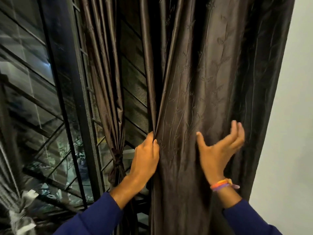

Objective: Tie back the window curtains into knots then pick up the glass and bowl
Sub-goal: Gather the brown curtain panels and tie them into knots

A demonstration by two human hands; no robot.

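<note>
Left hand [145, 158] pinches the edge of the dark curtain [203, 99] — grip holding fabric; right hand [218, 150] beside it — grip wide, fingers spread.

A: How many curtains do you count?

B: Two dark brown satin curtain panels: one wide leaf-embossed hanging panel [203, 82] from twelve to five o'clock, and one narrower knotted panel [108, 82] at eleven, with a single knot [117, 157] low on it toward seven.

A: And hands?

B: Two bare hands, the left hand [145, 158] near six o'clock and the right hand [218, 150] at four, each out of one dark blue sleeve [94, 217], so two sleeves.

A: Anything worn?

B: One bunch of orange and purple wristbands [221, 184] at five. The separate bands I cannot count.

A: The window?

B: One black metal window grille [71, 116] at nine
</note>
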